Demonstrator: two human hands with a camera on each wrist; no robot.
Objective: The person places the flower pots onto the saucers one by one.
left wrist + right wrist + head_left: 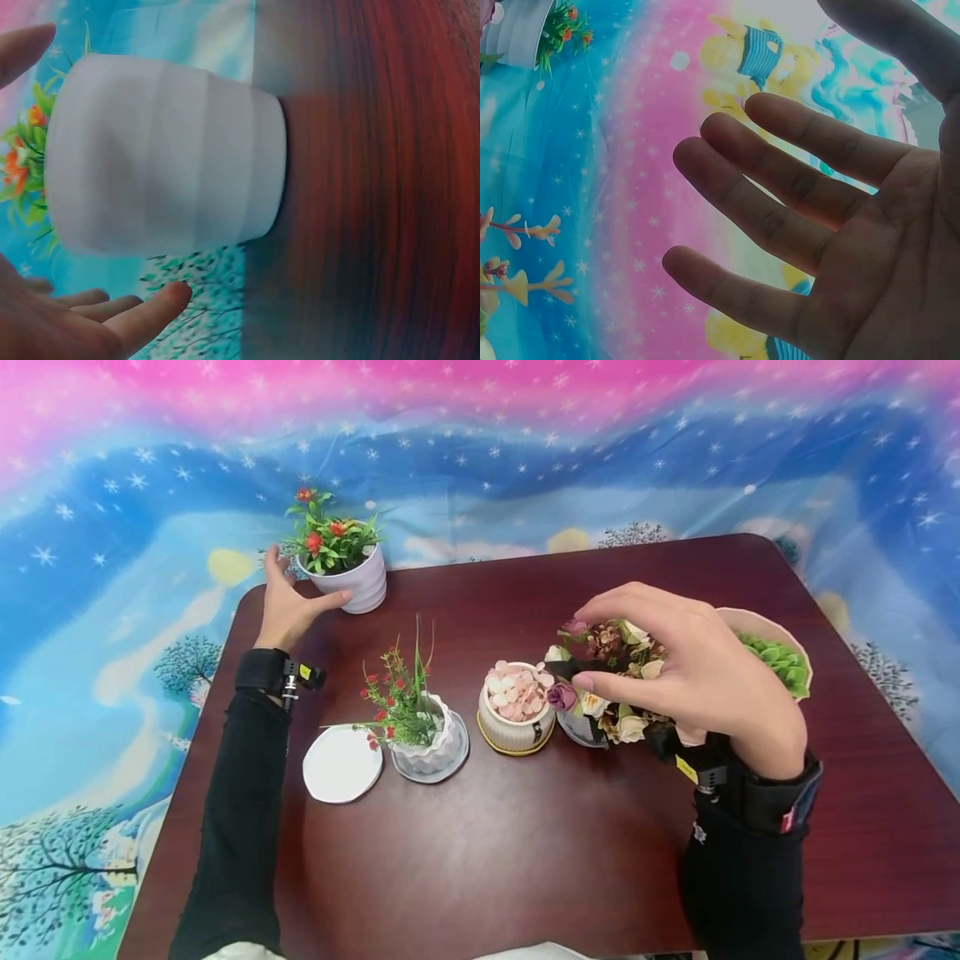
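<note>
At the table's back left corner stands a white ribbed flowerpot (363, 583) with green leaves and red flowers. My left hand (291, 610) is spread beside it, thumb on the near side, fingers on the far left. In the left wrist view the thumb and fingers lie on either side of the pot (169, 157), with gaps visible. My right hand (686, 672) hovers with parted, slightly bent fingers over a pot of purple and cream artificial roses (630, 727), hiding part of it. The right wrist view shows the right hand's (832, 217) palm and fingers holding nothing.
From left to right stand a white saucer (342, 764), a white scalloped pot (442, 743) with small red flowers on a grey saucer, and a cream pot (517, 731) with pink petals. A pink-rimmed pot (783, 656) of green leaves is behind my right hand.
</note>
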